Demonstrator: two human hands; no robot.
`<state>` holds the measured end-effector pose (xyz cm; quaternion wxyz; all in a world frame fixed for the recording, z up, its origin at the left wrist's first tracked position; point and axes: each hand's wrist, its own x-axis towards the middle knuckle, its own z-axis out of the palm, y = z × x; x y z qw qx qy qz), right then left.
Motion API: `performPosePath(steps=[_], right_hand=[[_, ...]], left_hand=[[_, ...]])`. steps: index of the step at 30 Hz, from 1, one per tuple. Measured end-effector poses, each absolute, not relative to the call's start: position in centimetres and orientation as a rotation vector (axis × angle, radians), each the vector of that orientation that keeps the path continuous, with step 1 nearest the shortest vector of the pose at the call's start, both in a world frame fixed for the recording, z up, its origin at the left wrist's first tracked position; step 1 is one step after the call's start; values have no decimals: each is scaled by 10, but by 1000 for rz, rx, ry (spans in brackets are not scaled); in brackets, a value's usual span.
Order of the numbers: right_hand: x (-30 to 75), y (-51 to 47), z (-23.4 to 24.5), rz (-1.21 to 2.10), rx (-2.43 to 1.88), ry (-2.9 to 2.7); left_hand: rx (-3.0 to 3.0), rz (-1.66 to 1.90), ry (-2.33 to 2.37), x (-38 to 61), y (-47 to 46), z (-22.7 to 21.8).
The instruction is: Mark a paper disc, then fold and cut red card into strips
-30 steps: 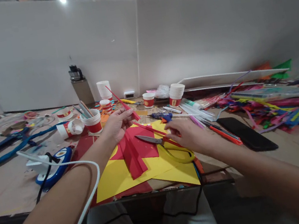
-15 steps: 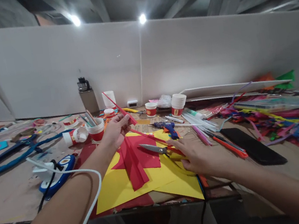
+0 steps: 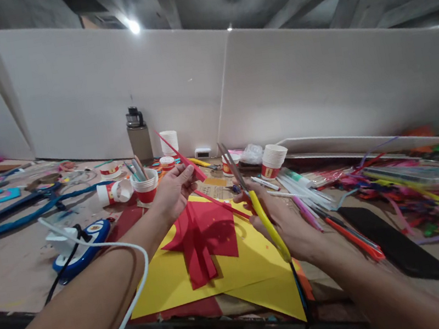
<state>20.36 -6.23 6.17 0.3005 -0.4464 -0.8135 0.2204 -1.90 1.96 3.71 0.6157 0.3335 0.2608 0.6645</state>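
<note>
My left hand is closed, pinching a narrow red paper strip between thumb and fingers. A part of the strip slants down right toward my right hand. That hand is closed around scissors with yellow handles; their blades point up and away, slightly parted. Below both hands lie red paper pieces, one folded lengthwise, on top of yellow paper sheets. Whether my right fingers also touch the strip's lower end I cannot tell.
A white cable passes over my left forearm from a blue power strip. A cup of pens, a bottle and stacked paper cups stand behind. At right lie a red utility knife, a black phone and colourful strips.
The scissors have swung from pointing left over the red paper to pointing upward in my right hand. My left hand still pinches the strip. The view has turned slightly left.
</note>
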Motion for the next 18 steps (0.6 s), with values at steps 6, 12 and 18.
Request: performPosePath(steps=[6,12,18], right_hand=[[204,-43,50,935,-1247,-2006],[211,-54,53,1207,-1319,-2032],[210,-59,51,1290,-1245,-1978]], left_hand=[[747,1540,599,-19,19,37],[724,1536,592,-14,14,35],[751,1449,601,-7,8,33]])
